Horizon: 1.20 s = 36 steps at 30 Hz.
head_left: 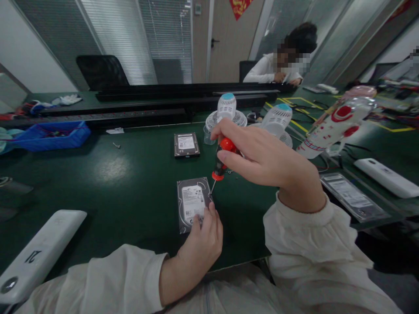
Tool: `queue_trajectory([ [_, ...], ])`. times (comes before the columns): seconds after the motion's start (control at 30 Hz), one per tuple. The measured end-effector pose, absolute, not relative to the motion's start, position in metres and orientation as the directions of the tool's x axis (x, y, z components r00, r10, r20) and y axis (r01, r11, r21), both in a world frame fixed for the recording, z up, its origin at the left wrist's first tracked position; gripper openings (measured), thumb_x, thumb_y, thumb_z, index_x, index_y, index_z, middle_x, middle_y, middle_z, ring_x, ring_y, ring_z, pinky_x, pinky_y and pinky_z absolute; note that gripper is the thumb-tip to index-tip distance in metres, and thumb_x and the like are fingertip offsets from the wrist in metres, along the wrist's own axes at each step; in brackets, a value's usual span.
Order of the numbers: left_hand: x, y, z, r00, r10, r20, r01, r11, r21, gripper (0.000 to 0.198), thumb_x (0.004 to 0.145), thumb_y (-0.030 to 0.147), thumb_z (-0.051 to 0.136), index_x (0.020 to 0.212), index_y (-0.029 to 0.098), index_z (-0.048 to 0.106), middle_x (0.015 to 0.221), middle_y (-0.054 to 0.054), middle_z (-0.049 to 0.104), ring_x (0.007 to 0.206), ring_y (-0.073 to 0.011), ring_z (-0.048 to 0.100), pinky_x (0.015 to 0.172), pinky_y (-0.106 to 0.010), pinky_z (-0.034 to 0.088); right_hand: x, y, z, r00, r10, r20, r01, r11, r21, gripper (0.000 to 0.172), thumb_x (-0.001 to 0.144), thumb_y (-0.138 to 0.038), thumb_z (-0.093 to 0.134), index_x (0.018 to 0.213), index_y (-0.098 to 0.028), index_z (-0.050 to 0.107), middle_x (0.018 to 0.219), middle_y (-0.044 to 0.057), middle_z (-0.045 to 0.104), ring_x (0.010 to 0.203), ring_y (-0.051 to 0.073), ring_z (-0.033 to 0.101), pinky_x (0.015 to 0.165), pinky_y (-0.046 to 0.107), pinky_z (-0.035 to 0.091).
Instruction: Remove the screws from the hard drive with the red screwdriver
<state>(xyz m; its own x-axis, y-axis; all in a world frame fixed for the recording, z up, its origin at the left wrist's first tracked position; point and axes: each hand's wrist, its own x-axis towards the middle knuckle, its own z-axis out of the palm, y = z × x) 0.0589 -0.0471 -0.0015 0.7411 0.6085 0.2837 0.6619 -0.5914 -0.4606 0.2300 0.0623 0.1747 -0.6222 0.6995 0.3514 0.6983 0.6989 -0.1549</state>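
Holding hard drive (191, 203) down on bench (137, 192) with left hand (204, 237), presumably against twisting, while gripping screwdriver (218, 170) in right hand (262, 152), tilted to meet drive's edge.

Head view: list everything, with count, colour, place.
Front hard drive: one, grey, front centre
Rear hard drive: one, grey, behind it
Drive-like unit: one, grey, right
Screwdriver: one, black and red, centre
Fan-like devices: two, white and teal, back
Bottle: one, red-patterned, right
Oblong devices: two, white, left and right
Tray: one, blue, left
Tabletop: one, green, foreground
Bars: several, black, back
Chairs: several, black, far side
Person opposite: one, white-sleeved, far right
Door: one, beige, background
Left hand: one, cream-sleeved, on front hard drive
Right hand: one, cream-sleeved, gripping screwdriver
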Motion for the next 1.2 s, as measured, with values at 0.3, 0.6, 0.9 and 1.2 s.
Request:
queue_trajectory([
  [0.3,0.0584,-0.0460,-0.0030,0.750,0.590,0.299,0.653,-0.590,-0.475,0.044,0.097,0.015,0.047,0.133,0.000,0.068,0.137,-0.028,0.067,0.115,-0.0308,0.070,0.083,-0.040,0.063,0.2272,0.0645,0.1708,-0.587,0.711,0.388,0.749,0.658,-0.073,0.040,0.100,-0.054,0.050,0.111,-0.017,0.059,0.072,-0.002,0.053,0.063,0.014,0.043,0.063,0.030,0.025],
  [0.6,0.0578,-0.0457,-0.0030,0.753,0.594,0.284,0.649,-0.595,-0.475,0.044,0.097,0.014,0.047,0.134,0.001,0.068,0.137,-0.028,0.067,0.116,-0.0305,0.070,0.084,-0.040,0.062,0.2265,0.0635,0.1734,-0.633,0.694,0.344,0.706,0.699,-0.110,0.035,0.098,-0.047,0.051,0.114,-0.017,0.060,0.070,-0.003,0.051,0.059,0.013,0.042,0.063,0.029,0.027],
  [0.9,0.0575,-0.0466,-0.0026,0.752,0.597,0.279,0.648,-0.594,-0.477,0.044,0.098,0.017,0.049,0.135,0.001,0.067,0.139,-0.028,0.066,0.117,-0.0310,0.069,0.085,-0.041,0.061,0.2283,0.0621,0.1732,-0.658,0.658,0.366,0.671,0.733,-0.111,0.035,0.091,-0.028,0.049,0.124,-0.014,0.052,0.085,0.001,0.059,0.065,0.014,0.048,0.064,0.028,0.029],
  [1.2,0.0583,-0.0463,-0.0023,0.751,0.598,0.281,0.652,-0.602,-0.461,0.044,0.097,0.017,0.051,0.134,0.001,0.068,0.137,-0.029,0.067,0.115,-0.0316,0.069,0.084,-0.041,0.060,0.2278,0.0610,0.1761,-0.629,0.695,0.349,0.722,0.689,-0.071,0.036,0.096,-0.045,0.052,0.111,-0.014,0.062,0.074,0.000,0.058,0.062,0.013,0.044,0.064,0.029,0.027],
])
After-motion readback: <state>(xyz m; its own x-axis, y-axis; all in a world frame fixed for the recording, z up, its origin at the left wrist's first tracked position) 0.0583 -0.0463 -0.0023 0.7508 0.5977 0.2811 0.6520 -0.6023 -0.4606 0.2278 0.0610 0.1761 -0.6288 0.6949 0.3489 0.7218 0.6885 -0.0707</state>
